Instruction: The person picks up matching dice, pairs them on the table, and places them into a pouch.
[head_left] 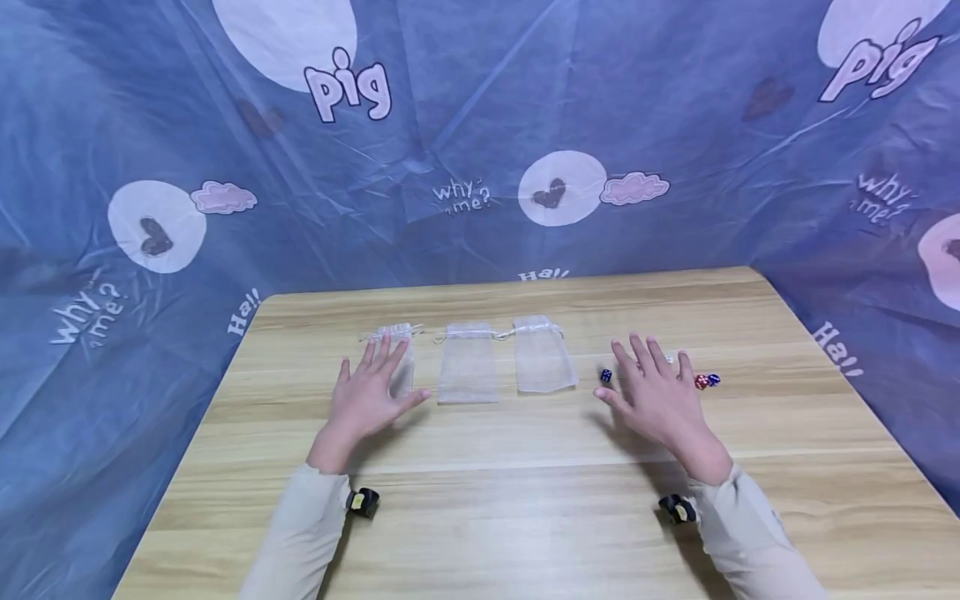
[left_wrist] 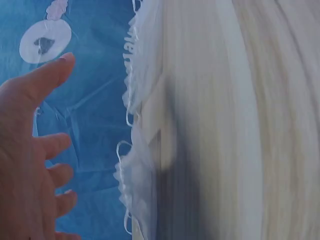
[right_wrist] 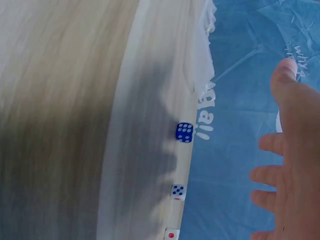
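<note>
Both hands hover over the wooden table with fingers spread and nothing in them. The left hand [head_left: 367, 400] is above the leftmost white drawstring mesh bag [head_left: 403, 375], partly covering it. To its right lie a middle mesh bag [head_left: 468, 367] and a right mesh bag [head_left: 543, 358], all flat. The right hand [head_left: 663, 402] is over a group of dice and hides some. A blue die [head_left: 606, 376] lies left of its fingers; a red die [head_left: 701, 382] and another blue die [head_left: 714, 380] lie to the right. In the right wrist view, white dice [right_wrist: 177, 191] show beside the blue one.
The wooden table [head_left: 510, 508] has a blue printed cloth [head_left: 450, 125] hanging behind it and at both sides. A black wrist device [head_left: 364, 502] is on the left sleeve, and a similar black device [head_left: 678, 509] on the right sleeve.
</note>
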